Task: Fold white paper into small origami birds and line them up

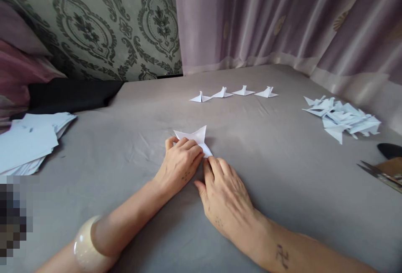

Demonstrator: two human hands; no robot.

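Observation:
A white folded paper piece (199,135) with several sharp points lies on the cloth in the middle. My left hand (185,155) is closed over its near side, the fingers bent and pressing it down, and part of the paper is hidden beneath them. My right hand (226,189) lies to the right and nearer to me. Its fingertips touch the paper's lower right point, while the thumb stands apart on the cloth. Beyond both hands, several small white folded paper figures (243,91) stand in a row.
A stack of white paper sheets (29,141) lies at left, beside black cloth (72,95). To the right is a heap of folded white paper pieces (348,118). Metal scissors (380,174) lie at the right edge. Purple curtains (251,17) hang behind the grey cloth surface (132,222).

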